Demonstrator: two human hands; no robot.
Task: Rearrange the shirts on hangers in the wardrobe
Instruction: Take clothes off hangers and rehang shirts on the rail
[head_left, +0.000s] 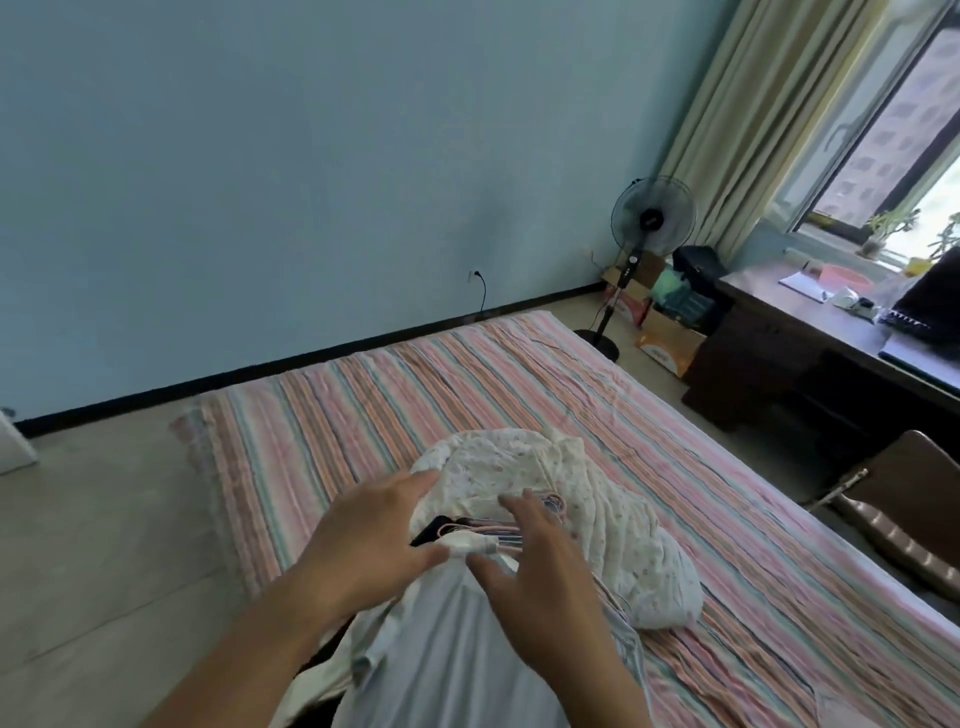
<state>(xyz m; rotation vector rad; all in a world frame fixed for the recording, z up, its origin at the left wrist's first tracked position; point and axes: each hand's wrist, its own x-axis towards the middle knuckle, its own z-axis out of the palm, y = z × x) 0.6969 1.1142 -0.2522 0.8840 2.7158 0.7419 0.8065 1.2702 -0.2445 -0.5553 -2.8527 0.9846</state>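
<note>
A: Shirts?
B: Heaped shirts (545, 525) on hangers (498, 535) on the striped bed (701, 467). Left hand (374, 540) and right hand (540, 582) over the heap, fingers spread, gripping nothing.
A: Around the bed?
B: Fan (652, 221), desk (810, 332) beyond it.

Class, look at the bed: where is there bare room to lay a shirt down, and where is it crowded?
Bare striped sheet runs between the clothes pile and the blue wall, and right of the pile toward the desk. It is crowded at the near edge, where the left hand and right hand hover over the hangers.
</note>
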